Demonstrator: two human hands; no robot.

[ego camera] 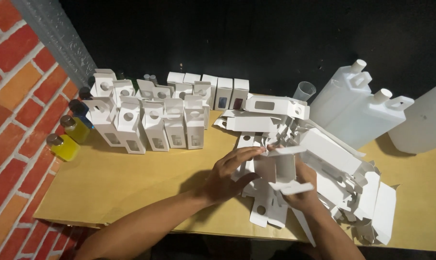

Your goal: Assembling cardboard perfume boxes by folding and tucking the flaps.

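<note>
Both hands are in at the middle of the bench (131, 192), and they are working one small white carton (280, 168) between them. The left hand (230, 175) comes in from the side, fingers stretched flat along the carton's upper flap and thumb tucked beneath. The right hand (304, 190) wraps the carton from below and behind, fingers closed on its lower flap. So both hands are clamped on that one carton, close together, holding it just above the bench surface.

Right under and beside it sprawls a loose heap of flat white cartons (338, 183), unfolded, overlapping, spilling toward the near edge. Further back to the left, a block of folded white boxes (155, 120) stands upright in rows, each with a hang tab and a little window. Along the brick wall (16, 96) sit small bottles of yellow liquid (64, 147), just beside the boxes. At the far right lie large white plastic jugs (357, 108) with capped spouts, tilted against each other, and a clear small cup (303, 90) stands near them.
</note>
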